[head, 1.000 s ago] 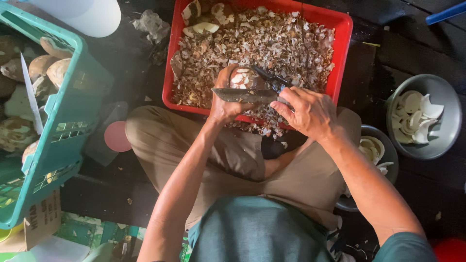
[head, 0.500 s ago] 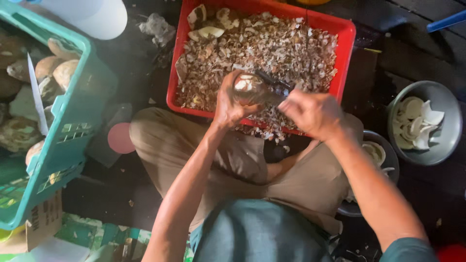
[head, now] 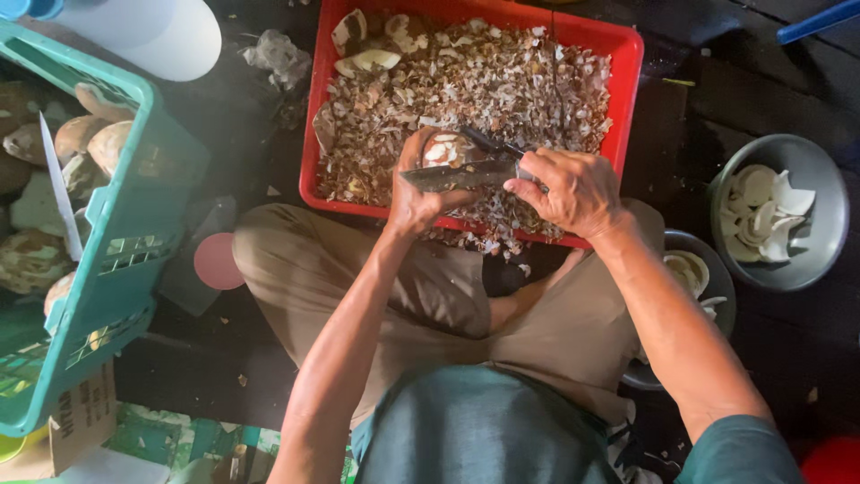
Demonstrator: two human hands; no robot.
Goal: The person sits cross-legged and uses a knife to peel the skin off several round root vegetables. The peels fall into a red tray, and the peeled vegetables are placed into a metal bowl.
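Left hand: the left hand (head: 419, 199) cups a rounded brown coconut piece (head: 451, 150), its fingers wrapped under and around it, over the near part of the red crate.
Right hand: the right hand (head: 571, 190) has its fingers clenched on the handle of a knife (head: 459, 175); the flat dark blade lies across the coconut piece, pointing toward the left hand.
Coconut piece: hard and curved, with pale patches showing on its brown skin.
Red crate: a rectangular red plastic crate (head: 627, 81), heaped with dry, flaky brown and cream shavings.
Green basket: a teal plastic lattice basket (head: 134, 233) at the left, holding rough tan coconut pieces.
Metal bowl: a round grey bowl (head: 829, 224) at the right with smooth white curved coconut flesh.
Floor: dark wooden floor (head: 752, 99).
Change: half a second ago the blade sat tilted at the coconut's upper right; it now lies nearly level across its front.
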